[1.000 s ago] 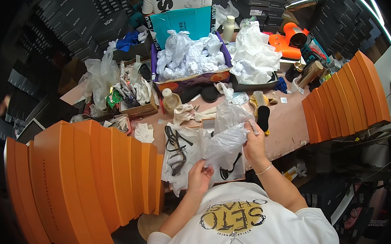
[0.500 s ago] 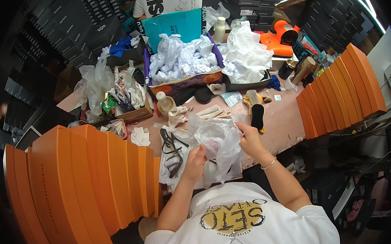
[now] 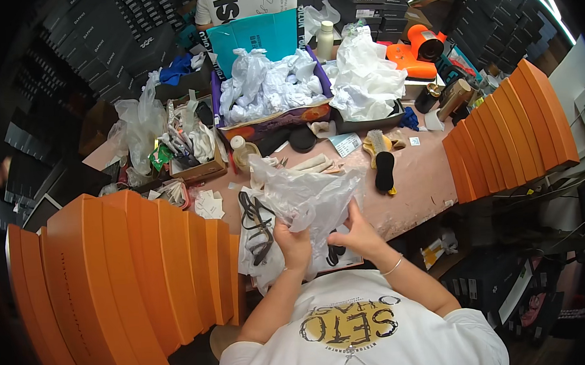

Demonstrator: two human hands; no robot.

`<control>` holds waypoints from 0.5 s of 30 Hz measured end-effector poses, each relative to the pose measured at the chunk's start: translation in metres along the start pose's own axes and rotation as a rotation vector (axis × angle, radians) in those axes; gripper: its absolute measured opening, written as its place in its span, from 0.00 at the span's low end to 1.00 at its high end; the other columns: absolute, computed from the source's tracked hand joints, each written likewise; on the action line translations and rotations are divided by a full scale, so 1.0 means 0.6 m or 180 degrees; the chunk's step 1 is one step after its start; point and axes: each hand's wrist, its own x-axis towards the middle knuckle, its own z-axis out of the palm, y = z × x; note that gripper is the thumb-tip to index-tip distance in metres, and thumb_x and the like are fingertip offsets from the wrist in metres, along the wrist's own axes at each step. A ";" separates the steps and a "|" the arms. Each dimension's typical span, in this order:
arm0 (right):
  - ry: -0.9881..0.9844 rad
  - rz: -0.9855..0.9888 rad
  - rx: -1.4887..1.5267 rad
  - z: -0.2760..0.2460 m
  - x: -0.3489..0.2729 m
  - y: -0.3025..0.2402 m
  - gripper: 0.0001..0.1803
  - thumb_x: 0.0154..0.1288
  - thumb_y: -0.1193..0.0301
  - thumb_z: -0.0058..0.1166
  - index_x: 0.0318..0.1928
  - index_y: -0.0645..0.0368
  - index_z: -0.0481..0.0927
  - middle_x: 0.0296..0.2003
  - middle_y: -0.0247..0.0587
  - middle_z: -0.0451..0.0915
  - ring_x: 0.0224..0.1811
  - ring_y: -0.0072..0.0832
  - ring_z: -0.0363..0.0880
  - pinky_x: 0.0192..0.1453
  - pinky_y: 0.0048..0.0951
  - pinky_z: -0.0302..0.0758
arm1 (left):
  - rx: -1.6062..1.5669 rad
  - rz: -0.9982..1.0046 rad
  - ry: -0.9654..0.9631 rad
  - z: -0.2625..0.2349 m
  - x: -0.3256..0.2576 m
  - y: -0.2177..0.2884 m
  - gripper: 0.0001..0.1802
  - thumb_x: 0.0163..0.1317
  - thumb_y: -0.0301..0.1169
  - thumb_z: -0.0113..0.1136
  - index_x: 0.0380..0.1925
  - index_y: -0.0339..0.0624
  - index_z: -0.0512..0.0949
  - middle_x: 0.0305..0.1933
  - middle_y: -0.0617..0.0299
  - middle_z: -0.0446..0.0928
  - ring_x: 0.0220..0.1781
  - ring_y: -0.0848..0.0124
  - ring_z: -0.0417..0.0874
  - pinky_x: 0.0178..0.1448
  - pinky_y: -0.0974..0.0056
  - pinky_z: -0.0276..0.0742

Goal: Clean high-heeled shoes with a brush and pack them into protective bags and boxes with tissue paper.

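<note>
A thin translucent plastic bag [image 3: 310, 191] is spread in front of me. My left hand [image 3: 293, 245] grips its near left edge, the fingers partly hidden behind it. Beside its right edge, my right hand [image 3: 358, 233] has thumb and fingers spread apart. A dark strappy sandal [image 3: 258, 234] lies to the left of the bag on white tissue paper [image 3: 249, 255]. Below the bag, part of another dark strappy item [image 3: 336, 253] shows between my hands; the rest is covered.
Stacked orange boxes [image 3: 109, 277] flank me at left, with more orange boxes [image 3: 506, 137] at right. Behind the bag stand a bottle of yellowish liquid [image 3: 242, 157] and a purple box [image 3: 275, 127] of crumpled tissue. A brush [image 3: 377, 146] and a black pad [image 3: 385, 170] lie right.
The bag has gone from bunched to spread out wider and flatter. My right hand has moved down and left, and its fingers have opened from a pinch. Dark straps now show beneath.
</note>
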 end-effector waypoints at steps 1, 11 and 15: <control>0.0027 -0.0013 -0.0038 0.011 -0.004 0.003 0.47 0.55 0.72 0.62 0.69 0.60 0.47 0.54 0.43 0.71 0.56 0.28 0.72 0.56 0.26 0.71 | -0.0313 -0.0113 0.0073 0.003 0.000 0.008 0.19 0.55 0.24 0.65 0.48 0.38 0.73 0.47 0.64 0.77 0.47 0.74 0.77 0.54 0.67 0.71; -0.0124 0.1361 0.0366 -0.112 0.005 0.031 0.16 0.57 0.81 0.51 0.48 0.65 0.75 0.34 0.32 0.78 0.37 0.19 0.77 0.43 0.21 0.75 | -0.1060 -0.1077 0.0195 -0.070 0.047 0.043 0.22 0.57 0.23 0.62 0.52 0.35 0.70 0.49 0.57 0.76 0.48 0.67 0.78 0.53 0.63 0.75; -0.0034 0.0987 0.0880 -0.140 -0.006 0.009 0.25 0.59 0.77 0.55 0.58 0.63 0.69 0.51 0.41 0.72 0.48 0.27 0.77 0.53 0.29 0.74 | -0.1120 -0.1278 -0.0164 -0.078 0.060 0.053 0.22 0.57 0.23 0.63 0.52 0.35 0.71 0.49 0.57 0.76 0.48 0.67 0.79 0.53 0.63 0.75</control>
